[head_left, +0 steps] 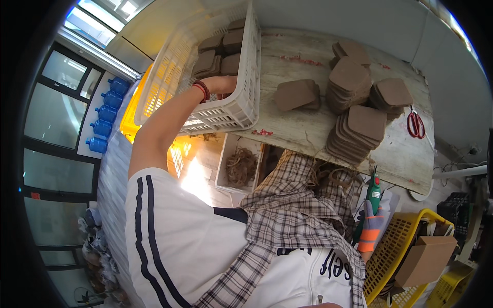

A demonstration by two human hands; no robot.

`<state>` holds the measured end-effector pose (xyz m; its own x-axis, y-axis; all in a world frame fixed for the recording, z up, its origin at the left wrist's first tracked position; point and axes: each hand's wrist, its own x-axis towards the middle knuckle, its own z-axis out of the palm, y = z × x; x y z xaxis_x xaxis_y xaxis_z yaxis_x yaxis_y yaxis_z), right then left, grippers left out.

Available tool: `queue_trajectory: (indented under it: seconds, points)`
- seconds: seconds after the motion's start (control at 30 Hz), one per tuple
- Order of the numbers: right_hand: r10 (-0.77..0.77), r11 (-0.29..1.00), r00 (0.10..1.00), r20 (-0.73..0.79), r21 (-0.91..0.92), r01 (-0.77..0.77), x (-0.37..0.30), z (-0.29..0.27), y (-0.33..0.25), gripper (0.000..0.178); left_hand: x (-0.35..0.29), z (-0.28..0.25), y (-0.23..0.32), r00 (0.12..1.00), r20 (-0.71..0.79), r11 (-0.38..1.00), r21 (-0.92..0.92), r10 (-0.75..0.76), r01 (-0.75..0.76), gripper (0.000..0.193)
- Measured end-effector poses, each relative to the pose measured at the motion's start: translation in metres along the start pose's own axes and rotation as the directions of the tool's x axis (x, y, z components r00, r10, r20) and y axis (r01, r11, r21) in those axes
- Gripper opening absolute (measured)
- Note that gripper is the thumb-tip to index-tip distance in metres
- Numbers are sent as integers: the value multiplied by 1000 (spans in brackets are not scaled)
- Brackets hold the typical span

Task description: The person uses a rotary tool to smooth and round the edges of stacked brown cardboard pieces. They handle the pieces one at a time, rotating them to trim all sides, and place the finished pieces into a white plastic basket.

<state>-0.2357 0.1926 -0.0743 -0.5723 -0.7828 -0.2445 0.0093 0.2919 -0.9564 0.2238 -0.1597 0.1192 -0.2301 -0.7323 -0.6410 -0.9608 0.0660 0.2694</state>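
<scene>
I see my left hand (222,83) reaching into the white crate (246,92) at 11 o'clock, fingers hidden, can't tell grip; brown pads (211,57) prob light, stiff, take by edges.

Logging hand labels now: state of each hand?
Left hand: reaches into the white crate among brown pads; grip cannot be told.
Right hand: not in view.

White slotted plastic crate (226,110), upper centre: smooth, slightly glossy. Brown rounded-square pads (354,123) stacked at right: matt, fibrous, cardboard-like. Pale tabletop (303,56): worn, scuffed, matt. Plaid cloth (287,215), lower centre: soft woven. Red-handled scissors (415,124): glossy plastic grips.
</scene>
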Motion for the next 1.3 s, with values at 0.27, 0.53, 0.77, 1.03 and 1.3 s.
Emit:
queue_trajectory:
  seconds: [0.27,0.53,0.77,1.03,1.3]
  points:
    - [72,997,997,25,-32,-71,-9,9,-36,28,9,2,-10,999,33,991,-134,-5,10,50]
    - [61,997,998,15,-38,-60,-6,7,-27,28,8,-4,-6,997,64,997,-55,-50,53,58]
    - [64,997,998,2,-44,-64,-5,0,-27,29,11,-3,-26,990,-96,950,-303,-107,73,84]
    - [47,997,999,24,-61,-46,-4,1,-26,30,0,-8,-28,976,-138,931,-346,-170,113,90]
    - [60,997,998,12,-45,-60,-14,5,-42,31,-61,-16,11,230,-930,954,253,285,-158,35]
